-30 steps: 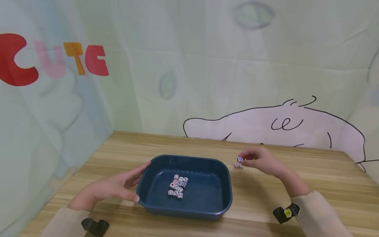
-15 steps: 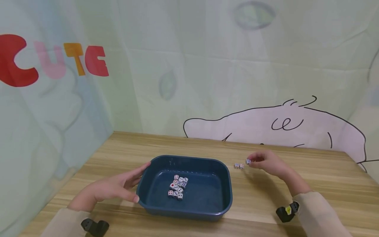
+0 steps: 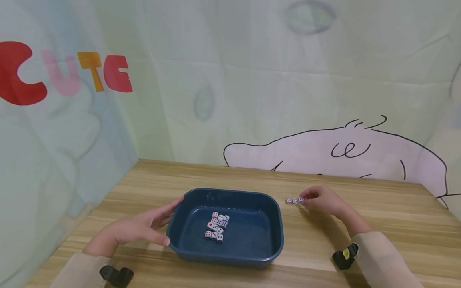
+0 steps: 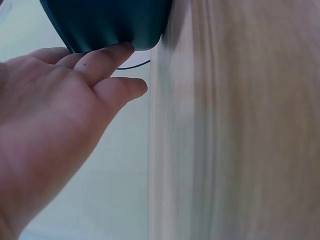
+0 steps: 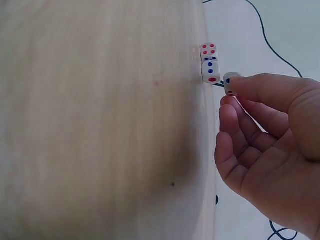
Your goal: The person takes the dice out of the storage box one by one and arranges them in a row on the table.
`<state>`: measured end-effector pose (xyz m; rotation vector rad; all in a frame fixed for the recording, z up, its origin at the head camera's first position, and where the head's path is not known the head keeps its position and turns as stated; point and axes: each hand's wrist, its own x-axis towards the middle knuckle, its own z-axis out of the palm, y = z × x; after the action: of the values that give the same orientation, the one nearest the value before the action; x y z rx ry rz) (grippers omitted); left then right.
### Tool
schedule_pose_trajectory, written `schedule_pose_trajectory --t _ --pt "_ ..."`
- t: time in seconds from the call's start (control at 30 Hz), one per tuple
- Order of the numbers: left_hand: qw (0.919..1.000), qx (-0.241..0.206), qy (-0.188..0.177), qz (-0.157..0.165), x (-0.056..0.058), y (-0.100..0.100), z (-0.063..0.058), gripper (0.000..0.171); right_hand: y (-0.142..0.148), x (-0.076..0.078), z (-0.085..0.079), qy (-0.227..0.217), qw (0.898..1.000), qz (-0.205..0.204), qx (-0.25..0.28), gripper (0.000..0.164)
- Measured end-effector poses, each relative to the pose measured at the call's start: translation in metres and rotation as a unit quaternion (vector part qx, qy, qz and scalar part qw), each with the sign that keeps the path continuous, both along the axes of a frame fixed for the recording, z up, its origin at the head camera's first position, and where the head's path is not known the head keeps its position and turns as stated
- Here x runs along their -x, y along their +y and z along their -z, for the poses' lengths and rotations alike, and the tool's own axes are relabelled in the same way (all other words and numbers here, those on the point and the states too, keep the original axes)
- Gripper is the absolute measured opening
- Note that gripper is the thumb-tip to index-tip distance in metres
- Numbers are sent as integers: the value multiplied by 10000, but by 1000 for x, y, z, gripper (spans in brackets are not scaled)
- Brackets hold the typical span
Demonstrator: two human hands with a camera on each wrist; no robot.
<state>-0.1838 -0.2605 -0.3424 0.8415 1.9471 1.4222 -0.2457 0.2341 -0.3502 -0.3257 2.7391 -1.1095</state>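
Observation:
My right hand [image 3: 321, 201] pinches a white die [image 5: 230, 84] between thumb and fingertips, right beside two dice [image 5: 210, 63] that stand side by side on the table. In the head view the held die is at the right end of that short row, its blue-dotted face up. My left hand [image 3: 144, 226] rests against the left side of a dark blue tray [image 3: 252, 256], its fingers straight and spread along the wall. Inside the tray lies a cluster of several white dice [image 3: 217, 227] with red and dark dots.
The wood-grain table [image 3: 162, 176] runs back to a printed cloth backdrop [image 3: 252, 100] with a cartoon outline. Another cloth side [image 3: 54, 160] with large letters stands to the left. A small black wrist camera [image 3: 344, 256] sits at my right cuff.
My right hand has moved the die from above the two table dice to the right, then down and left beside them. My left hand and the tray stay put.

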Motion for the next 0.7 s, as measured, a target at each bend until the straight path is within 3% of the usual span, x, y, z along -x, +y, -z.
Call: schedule_pose_trajectory --t 0.7 --pt "10000 15 -43 -5 1 0 1 101 1 3 3 3 9999 -63 -130 19"
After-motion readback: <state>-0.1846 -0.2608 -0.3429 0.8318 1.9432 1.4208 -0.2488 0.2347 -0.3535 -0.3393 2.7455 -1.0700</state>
